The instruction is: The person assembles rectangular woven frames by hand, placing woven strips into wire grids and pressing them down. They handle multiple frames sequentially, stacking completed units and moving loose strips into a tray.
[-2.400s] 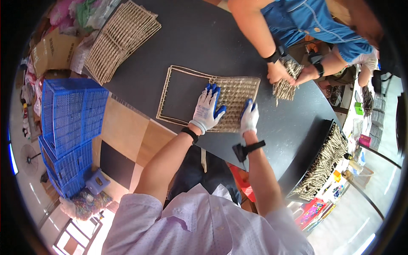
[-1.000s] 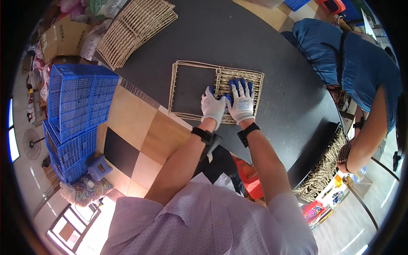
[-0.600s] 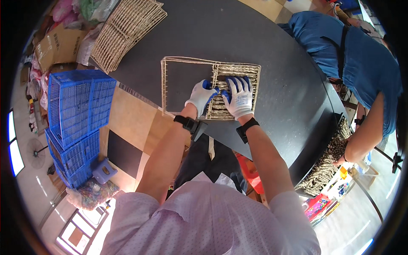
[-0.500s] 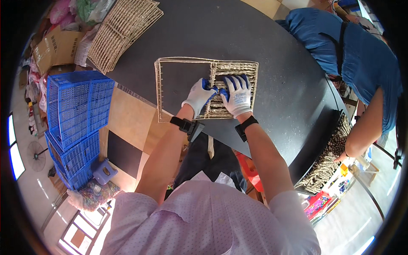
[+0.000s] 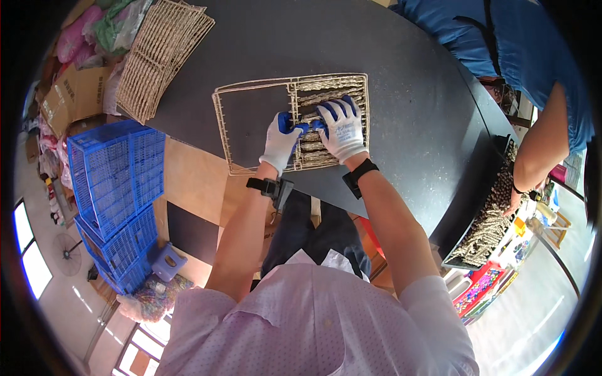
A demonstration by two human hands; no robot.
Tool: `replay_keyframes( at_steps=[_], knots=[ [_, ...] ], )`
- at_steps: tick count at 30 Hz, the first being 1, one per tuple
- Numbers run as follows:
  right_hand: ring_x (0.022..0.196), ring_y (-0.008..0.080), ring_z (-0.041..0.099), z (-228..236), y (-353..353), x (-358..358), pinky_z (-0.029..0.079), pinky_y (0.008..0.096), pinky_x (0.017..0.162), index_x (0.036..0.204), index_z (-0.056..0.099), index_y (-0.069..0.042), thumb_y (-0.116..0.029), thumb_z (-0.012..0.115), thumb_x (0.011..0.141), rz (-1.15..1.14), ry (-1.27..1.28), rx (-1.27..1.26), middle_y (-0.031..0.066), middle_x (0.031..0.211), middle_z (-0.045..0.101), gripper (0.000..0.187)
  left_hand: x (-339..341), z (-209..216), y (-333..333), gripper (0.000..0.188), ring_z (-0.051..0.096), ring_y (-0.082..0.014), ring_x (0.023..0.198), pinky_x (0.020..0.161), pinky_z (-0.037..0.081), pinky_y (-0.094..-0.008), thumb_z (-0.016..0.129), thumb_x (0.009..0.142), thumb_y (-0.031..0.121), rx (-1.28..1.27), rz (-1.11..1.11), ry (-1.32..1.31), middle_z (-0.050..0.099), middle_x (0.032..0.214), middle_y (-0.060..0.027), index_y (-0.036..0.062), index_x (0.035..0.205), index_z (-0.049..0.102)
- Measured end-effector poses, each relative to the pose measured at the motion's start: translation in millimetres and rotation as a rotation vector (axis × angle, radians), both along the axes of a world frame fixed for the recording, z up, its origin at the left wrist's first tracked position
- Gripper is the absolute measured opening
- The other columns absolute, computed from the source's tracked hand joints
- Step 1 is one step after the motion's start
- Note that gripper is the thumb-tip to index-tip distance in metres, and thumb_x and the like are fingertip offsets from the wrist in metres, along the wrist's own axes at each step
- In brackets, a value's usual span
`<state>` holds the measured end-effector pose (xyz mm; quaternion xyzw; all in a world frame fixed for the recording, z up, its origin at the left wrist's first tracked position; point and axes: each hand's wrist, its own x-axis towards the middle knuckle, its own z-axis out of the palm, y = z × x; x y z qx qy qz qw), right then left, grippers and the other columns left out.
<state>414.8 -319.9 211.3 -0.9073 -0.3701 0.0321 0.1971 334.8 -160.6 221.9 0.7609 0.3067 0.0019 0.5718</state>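
Observation:
A rectangular wire frame (image 5: 252, 83) lies on the dark table, split by a crossbar with short pegs. Twisted beige cords (image 5: 329, 83) fill its right half in rows, while only the table shows through its left half. My left hand (image 5: 279, 141), in a white glove with blue fingertips, pinches at the crossbar. What sits between its fingertips is hidden. My right hand (image 5: 343, 131), gloved alike, lies over the cords with its fingers curled. Its thumb and forefinger close on a cord near the crossbar, almost touching my left fingertips.
Similar woven panels (image 5: 162, 56) are stacked at the table's far left. Blue plastic crates (image 5: 113, 182) stand on the floor at left, near a cardboard box (image 5: 75, 94). To the right, a co-worker in blue (image 5: 539, 56) reaches into a black tray of beige cord pieces (image 5: 492, 216).
The whole view has shifted a little, with frame and hands now slightly further left. Both hands stay at the crossbar with nearly the same grip. The co-worker's hand remains at the tray.

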Motion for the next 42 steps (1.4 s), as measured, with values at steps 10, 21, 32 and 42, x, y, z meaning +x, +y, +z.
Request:
replay_keyframes(
  at_steps=[10,21,32,42],
  knots=[
    [0.118,0.0276,0.047,-7.5,-1.1,0.6,0.027,0.0506,0.110,0.117,0.056,-0.016,-0.030,0.072,0.073,-0.023,-0.037,0.070,0.0057,0.120,0.056,0.049,-9.2,16.1,-24.7,0.026,0.062,-0.0212,0.076,0.070,0.049,-0.0313,0.071,0.079,0.009,0.465,0.019,-0.134,0.064,0.084,-0.0116,0.0009,0.099,0.056],
    [0.121,0.0272,0.047,3.3,3.9,8.5,0.026,0.0482,0.112,0.124,0.054,-0.015,-0.029,0.068,0.078,-0.048,-0.007,-0.015,0.0070,0.123,0.056,0.050,0.9,7.1,-23.5,0.019,0.056,-0.0118,0.076,0.073,0.048,-0.0281,0.064,0.084,0.002,0.269,0.107,-0.113,0.064,0.085,-0.0070,-0.0024,0.101,0.058],
    [0.143,0.0324,0.019,-3.1,-1.4,-0.6,0.003,0.0602,0.114,0.147,0.032,-0.021,-0.060,0.051,0.086,0.016,-0.073,-0.070,0.0130,0.152,0.028,0.075,-0.4,-5.7,-22.0,0.020,0.055,-0.0091,0.076,0.071,0.047,-0.0252,0.068,0.081,0.000,0.072,0.177,-0.036,0.064,0.085,-0.0041,-0.0010,0.098,0.058],
    [0.144,0.0307,0.018,23.3,-1.8,12.8,0.006,0.0542,0.117,0.150,0.023,-0.017,-0.069,0.058,0.076,0.193,0.091,-0.267,0.0121,0.154,0.023,0.097,-2.1,-14.3,-25.7,0.022,0.059,-0.0118,0.082,0.076,0.048,-0.0268,0.066,0.083,0.002,0.145,0.194,-0.088,0.064,0.091,-0.0070,-0.0011,0.103,0.057]
  ],
)
